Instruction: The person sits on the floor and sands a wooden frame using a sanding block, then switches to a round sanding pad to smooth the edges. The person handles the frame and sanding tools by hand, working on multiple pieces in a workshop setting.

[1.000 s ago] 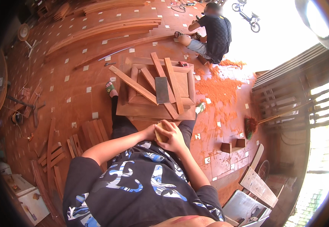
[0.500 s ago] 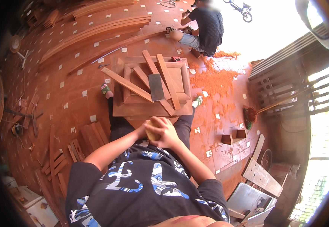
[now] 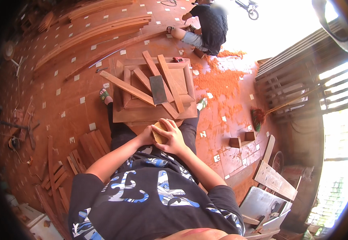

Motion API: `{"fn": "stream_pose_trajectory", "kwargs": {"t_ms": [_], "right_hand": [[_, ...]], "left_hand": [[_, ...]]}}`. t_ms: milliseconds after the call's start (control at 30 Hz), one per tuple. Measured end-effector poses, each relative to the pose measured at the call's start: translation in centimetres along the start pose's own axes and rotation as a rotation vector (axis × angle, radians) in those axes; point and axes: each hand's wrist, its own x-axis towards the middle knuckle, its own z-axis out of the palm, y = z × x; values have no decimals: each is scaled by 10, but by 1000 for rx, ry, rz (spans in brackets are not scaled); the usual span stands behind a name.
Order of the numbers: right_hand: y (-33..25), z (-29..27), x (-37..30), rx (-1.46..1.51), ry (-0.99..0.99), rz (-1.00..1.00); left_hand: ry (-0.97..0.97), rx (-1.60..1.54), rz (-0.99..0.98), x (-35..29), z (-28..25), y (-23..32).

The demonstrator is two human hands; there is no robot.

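Observation:
Close to my lap, my left hand [image 3: 145, 136] and my right hand [image 3: 175, 139] are together, fingers closed around a round yellow-brown piece [image 3: 160, 133]. Its flat face shows between them; what it is made of I cannot make out. In front of my hands lies a framed wooden panel [image 3: 120, 116], between my spread legs. Loose wooden strips cross on top of it, among them a long slanted strip [image 3: 127, 88] and a strip on the right [image 3: 171, 84]. A dark grey rectangular block [image 3: 158, 90] rests on the strips. The hands touch neither panel nor strips.
A red tape measure [image 3: 178, 60] lies at the panel's far edge. Beyond, a person [image 3: 210, 28] crouches by orange sawdust [image 3: 218, 82]. Long boards [image 3: 94, 38] lie at far left, shorter wood pieces [image 3: 96, 144] at near left. A broom [image 3: 259, 118] leans at right.
The scene has shifted slightly left in view. My fingers have changed position around the round piece, and more of its flat face shows now. Panel, strips and block stay put.

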Motion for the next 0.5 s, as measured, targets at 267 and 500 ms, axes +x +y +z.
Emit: {"fn": "stream_pose_trajectory", "kwargs": {"t_ms": [267, 500], "right_hand": [[3, -6, 11, 6, 10, -35], [-13, 10, 16, -7, -39, -125]], "left_hand": [[80, 20, 91, 6, 0, 8], [83, -252, -82, -3, -17, 16]]}}
